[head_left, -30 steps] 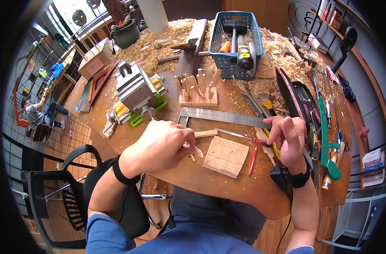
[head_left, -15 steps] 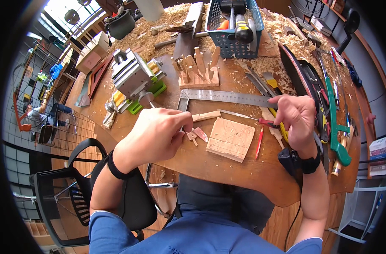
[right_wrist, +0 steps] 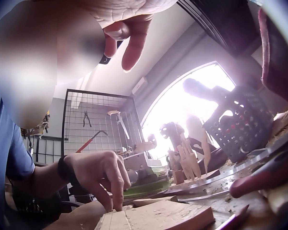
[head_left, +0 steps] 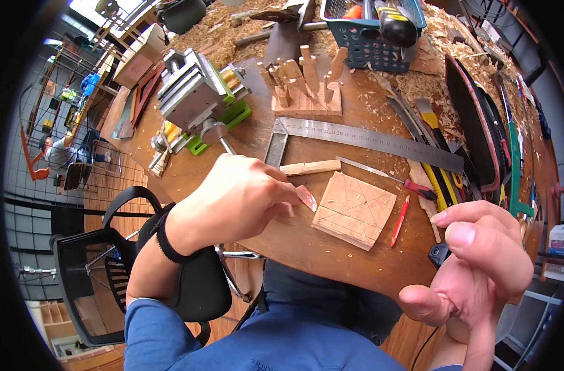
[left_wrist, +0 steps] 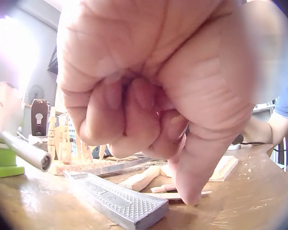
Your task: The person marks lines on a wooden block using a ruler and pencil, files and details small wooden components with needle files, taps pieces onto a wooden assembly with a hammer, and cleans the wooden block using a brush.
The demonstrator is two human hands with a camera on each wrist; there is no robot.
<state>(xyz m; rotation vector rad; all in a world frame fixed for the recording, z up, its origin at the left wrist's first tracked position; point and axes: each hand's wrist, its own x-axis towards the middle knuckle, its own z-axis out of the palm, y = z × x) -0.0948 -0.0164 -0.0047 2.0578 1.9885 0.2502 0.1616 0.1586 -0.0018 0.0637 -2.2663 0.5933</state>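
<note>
The curled left hand, its hold unclear, seems to be collecting small pale wooden pieces, calling for a secure pinch; the right hand hangs loosely open, empty.

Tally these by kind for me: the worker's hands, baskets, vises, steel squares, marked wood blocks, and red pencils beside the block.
Hands: 2 (left hand, right hand)
Blue basket: 1
Vise: 1
Steel square: 1
Marked wood block: 1
Red pencil: 1
Total: 7
</note>
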